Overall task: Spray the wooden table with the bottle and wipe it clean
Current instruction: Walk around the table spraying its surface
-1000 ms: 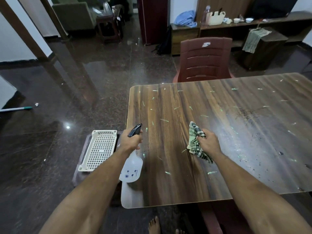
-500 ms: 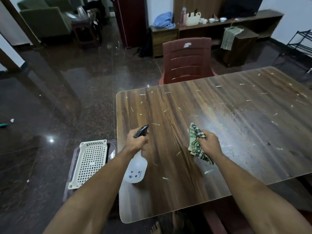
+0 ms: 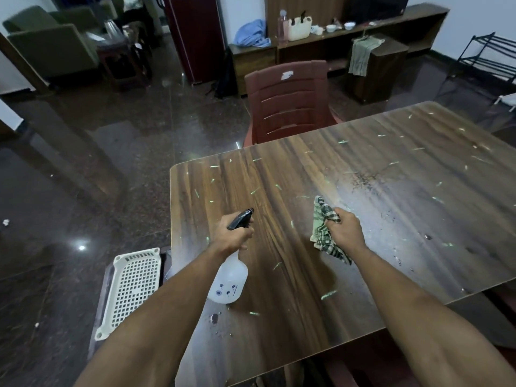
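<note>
The left hand [image 3: 233, 237] has its grip round the neck of the spray bottle [image 3: 229, 283], nozzle aimed across the littered bench [image 3: 279, 331]; the right hand [image 3: 346, 229] clutches the checked cloth [image 3: 322, 233] (bunched, resting on the wood); spraying looks in hand, wiping next.

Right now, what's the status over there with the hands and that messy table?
Left hand grips spray bottle, nozzle aimed across table. Right hand clutches checked cloth. Wooden table littered with pale scraps and dark specks. Nothing blocking the wipe.
</note>
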